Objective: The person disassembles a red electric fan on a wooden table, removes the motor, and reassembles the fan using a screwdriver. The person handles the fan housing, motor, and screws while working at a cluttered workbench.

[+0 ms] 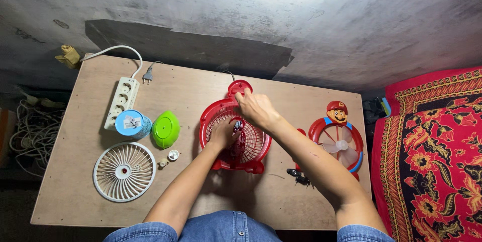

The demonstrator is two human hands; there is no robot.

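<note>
I note the red fan housing (236,136) at the desk (70,192) centre. My left hand (221,134) rests inside, fingers curled on its hub; my right hand (256,109) grips the upper rim. White grille (124,171) lies well left.

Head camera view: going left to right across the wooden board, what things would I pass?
White power strip → blue cylinder → green oval shell → red fan housing, with both hands on it → small fan with a cartoon figure on top.
</note>
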